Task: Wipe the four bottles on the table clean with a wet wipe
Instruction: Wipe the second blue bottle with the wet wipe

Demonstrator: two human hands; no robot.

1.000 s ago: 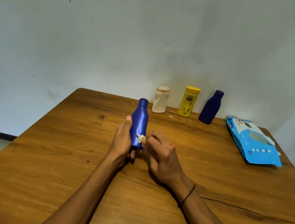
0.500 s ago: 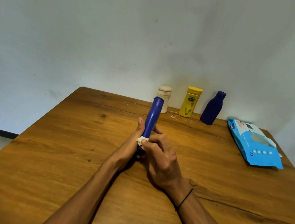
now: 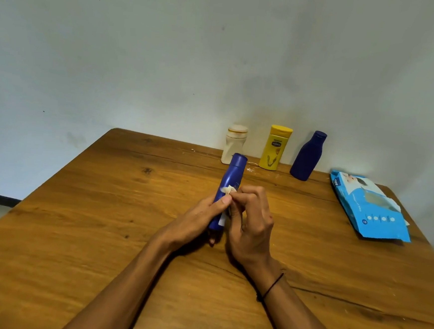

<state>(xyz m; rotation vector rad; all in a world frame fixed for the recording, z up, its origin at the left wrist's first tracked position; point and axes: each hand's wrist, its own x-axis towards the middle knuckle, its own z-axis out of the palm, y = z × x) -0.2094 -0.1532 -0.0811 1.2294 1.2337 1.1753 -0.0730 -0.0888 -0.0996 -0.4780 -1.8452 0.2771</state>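
Head view. Left hand (image 3: 196, 221): fingers wrapped round blue bottle (image 3: 230, 181), held over the table (image 3: 80, 231), cap tilted toward 12 o'clock. Right hand (image 3: 251, 224): fingertips pinch wipe (image 3: 227, 190) against the bottle. At 1 o'clock by the wall: white bottle (image 3: 234, 145), yellow bottle (image 3: 274, 148), dark bottle (image 3: 307, 156). At 2 o'clock: wipe pack (image 3: 368, 210).

Wooden table (image 3: 102, 220) with grain and a long crack, white bottle (image 3: 234, 145), yellow bottle (image 3: 274, 148) and dark blue bottle (image 3: 307, 157) upright in a row along far edge, blue wipes pack (image 3: 368, 210) flat near far right corner
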